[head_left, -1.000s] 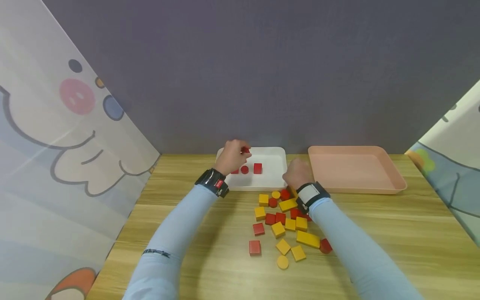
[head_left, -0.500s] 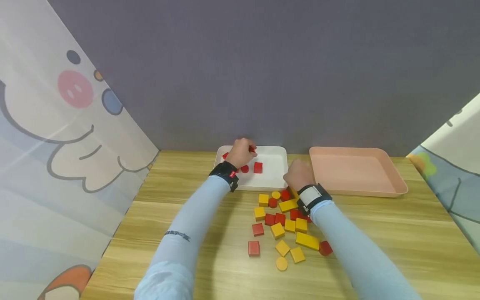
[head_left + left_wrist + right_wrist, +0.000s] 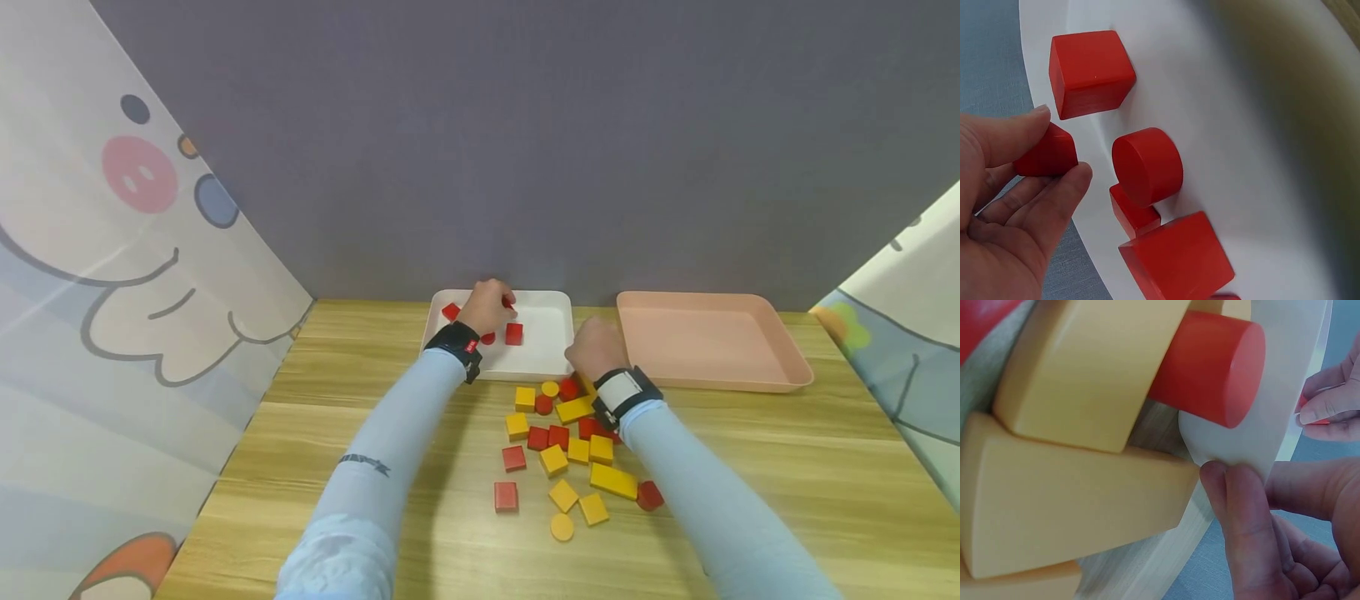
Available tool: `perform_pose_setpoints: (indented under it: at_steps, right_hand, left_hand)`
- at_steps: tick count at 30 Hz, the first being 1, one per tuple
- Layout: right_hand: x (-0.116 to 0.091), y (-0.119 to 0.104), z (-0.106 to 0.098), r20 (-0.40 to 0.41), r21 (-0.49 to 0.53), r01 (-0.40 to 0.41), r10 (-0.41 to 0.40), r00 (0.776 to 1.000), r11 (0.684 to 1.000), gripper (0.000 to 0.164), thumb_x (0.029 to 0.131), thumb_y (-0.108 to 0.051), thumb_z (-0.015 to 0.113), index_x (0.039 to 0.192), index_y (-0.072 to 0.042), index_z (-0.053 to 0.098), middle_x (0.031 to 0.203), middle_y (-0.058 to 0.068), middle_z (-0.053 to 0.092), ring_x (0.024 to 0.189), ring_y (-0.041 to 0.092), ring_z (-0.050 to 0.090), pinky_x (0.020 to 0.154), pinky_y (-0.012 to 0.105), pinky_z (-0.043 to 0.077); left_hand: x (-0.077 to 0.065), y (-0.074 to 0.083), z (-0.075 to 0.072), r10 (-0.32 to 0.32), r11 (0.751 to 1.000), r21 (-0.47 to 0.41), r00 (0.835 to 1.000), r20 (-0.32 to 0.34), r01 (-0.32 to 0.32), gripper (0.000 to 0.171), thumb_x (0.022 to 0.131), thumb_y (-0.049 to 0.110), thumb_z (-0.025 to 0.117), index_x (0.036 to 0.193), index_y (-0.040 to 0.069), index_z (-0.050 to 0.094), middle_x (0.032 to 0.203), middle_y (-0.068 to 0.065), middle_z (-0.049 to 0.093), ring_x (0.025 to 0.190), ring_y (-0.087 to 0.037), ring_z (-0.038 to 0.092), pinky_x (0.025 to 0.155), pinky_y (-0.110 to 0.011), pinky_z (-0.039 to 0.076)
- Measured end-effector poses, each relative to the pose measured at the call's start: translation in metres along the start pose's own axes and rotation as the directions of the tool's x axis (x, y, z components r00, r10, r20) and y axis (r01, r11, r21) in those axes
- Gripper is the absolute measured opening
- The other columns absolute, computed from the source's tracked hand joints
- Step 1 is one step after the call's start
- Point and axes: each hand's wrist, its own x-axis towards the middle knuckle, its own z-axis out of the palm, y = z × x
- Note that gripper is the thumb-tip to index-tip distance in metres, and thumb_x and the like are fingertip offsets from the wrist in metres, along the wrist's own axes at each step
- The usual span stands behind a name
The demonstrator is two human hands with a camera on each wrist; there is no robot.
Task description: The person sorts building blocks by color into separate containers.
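Note:
My left hand (image 3: 486,307) is over the back of the white tray (image 3: 536,357), pinching a red block (image 3: 1049,153) between thumb and fingers. Below it, inside the tray, stand a red cube (image 3: 1091,75), a red cylinder (image 3: 1147,165) and other red blocks. My right hand (image 3: 596,348) grips the tray's front right corner, its thumb and curled fingers at the rim in the right wrist view. Close to those fingers lie a long yellow block (image 3: 1079,503) and another red cylinder (image 3: 1213,369).
Several red and yellow blocks are scattered before the tray, among them a yellow bar (image 3: 613,481), a yellow disc (image 3: 562,527) and a red square block (image 3: 506,497). A pink tray (image 3: 697,337) stands to the right. A grey panel (image 3: 480,150) rises behind the wooden table (image 3: 330,400).
My left hand has moved a little to the right over the tray with its red block, uncovering another red block at the tray's left. The right hand keeps its place at the corner.

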Motion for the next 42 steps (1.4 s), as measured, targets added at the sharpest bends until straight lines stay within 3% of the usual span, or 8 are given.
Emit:
perform_pose_setpoints:
  at_steps: [7, 21, 30, 35, 42]
  right_hand:
    - [-0.001, -0.002, 0.003, -0.003, 0.013, 0.006, -0.006, 1.000, 1.000, 0.016, 0.091, -0.014, 0.073, 0.087, 0.002, 0.077, 0.071, 0.014, 0.068, 0.064, 0.030, 0.061, 0.058, 0.029, 0.045]
    - [-0.003, -0.002, 0.005, -0.012, 0.008, 0.048, -0.048, 0.999, 0.999, 0.017, 0.091, -0.013, 0.072, 0.086, 0.002, 0.077, 0.068, 0.013, 0.066, 0.062, 0.030, 0.060, 0.057, 0.029, 0.045]
    - [0.001, 0.003, 0.006, -0.011, 0.010, 0.052, -0.052, 0.999, 0.999, 0.017, 0.091, -0.013, 0.072, 0.085, 0.003, 0.076, 0.065, 0.012, 0.063, 0.060, 0.029, 0.059, 0.056, 0.029, 0.044]
    - [0.003, 0.003, 0.006, -0.011, 0.002, 0.046, -0.046, 0.999, 0.999, 0.018, 0.091, -0.015, 0.073, 0.085, 0.003, 0.076, 0.065, 0.012, 0.063, 0.061, 0.030, 0.059, 0.056, 0.029, 0.044]
    - [0.002, 0.005, 0.002, -0.016, -0.020, 0.045, -0.046, 0.999, 0.999, 0.020, 0.092, -0.016, 0.072, 0.089, 0.004, 0.076, 0.069, 0.014, 0.066, 0.063, 0.030, 0.060, 0.058, 0.029, 0.045]
  left_hand:
    - [-0.004, -0.001, -0.001, -0.016, 1.000, 0.027, 1.000, 0.011, 0.015, 0.030, 0.094, 0.017, 0.078, 0.122, 0.009, 0.075, 0.114, -0.008, 0.071, 0.099, -0.025, 0.062, 0.095, -0.034, 0.059]
    - [-0.010, -0.007, -0.007, 0.003, 0.997, 0.083, 0.999, -0.040, 0.000, 0.024, 0.095, 0.018, 0.074, 0.117, 0.008, 0.078, 0.114, -0.009, 0.075, 0.093, -0.025, 0.065, 0.083, -0.032, 0.059]
    - [-0.024, 0.006, -0.017, 0.016, 0.996, 0.090, 0.999, -0.050, -0.011, 0.028, 0.097, 0.021, 0.073, 0.123, 0.009, 0.075, 0.118, -0.009, 0.073, 0.087, -0.023, 0.065, 0.072, -0.026, 0.057]
    - [-0.040, 0.017, -0.028, 0.089, 0.993, 0.084, 0.994, -0.062, -0.084, 0.033, 0.098, 0.021, 0.071, 0.127, 0.006, 0.072, 0.126, -0.011, 0.073, 0.087, -0.022, 0.065, 0.071, -0.027, 0.056]
    - [-0.075, 0.033, -0.035, 0.229, 0.970, 0.092, 0.972, -0.060, -0.223, 0.039, 0.099, 0.022, 0.070, 0.134, 0.005, 0.067, 0.135, -0.013, 0.070, 0.113, -0.028, 0.068, 0.100, -0.038, 0.058]
